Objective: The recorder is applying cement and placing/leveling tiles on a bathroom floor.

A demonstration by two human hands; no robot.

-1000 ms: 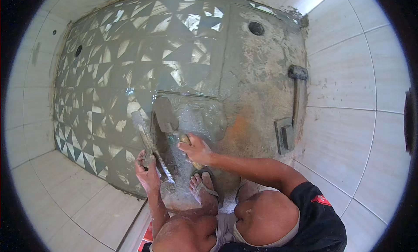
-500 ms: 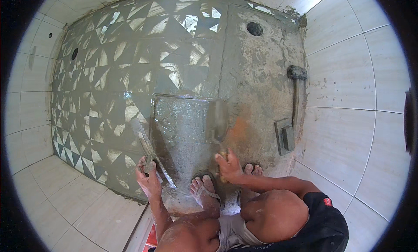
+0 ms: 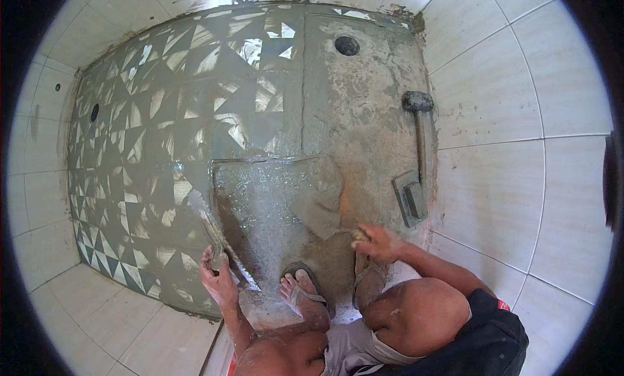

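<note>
My right hand (image 3: 380, 244) grips the handle of a pointing trowel (image 3: 318, 216), whose grey blade lies low over wet mortar (image 3: 257, 181) on the bare part of the floor. My left hand (image 3: 221, 278) is closed around a long flat trowel with a toothed edge (image 3: 207, 215), smeared with mortar and held tilted at the border of the tiled area. Patterned floor tiles (image 3: 140, 191) with triangle shapes, coated in a grey film, spread to the left and far side. The exact edge of the trowel blade blends into the mortar.
By the right wall (image 3: 487, 181) lie a mallet (image 3: 417, 102) with a dark head and a grey float (image 3: 409, 198) with a block handle. A round hole (image 3: 347, 46) opens in the rough floor at the far right. My sandalled feet (image 3: 303, 291) stand near the mortar.
My right hand and its trowel have moved to the right, and the blade has come nearer and turned. The mortar now reaches farther right. The left hand keeps its hold; the whole view has shifted slightly.
</note>
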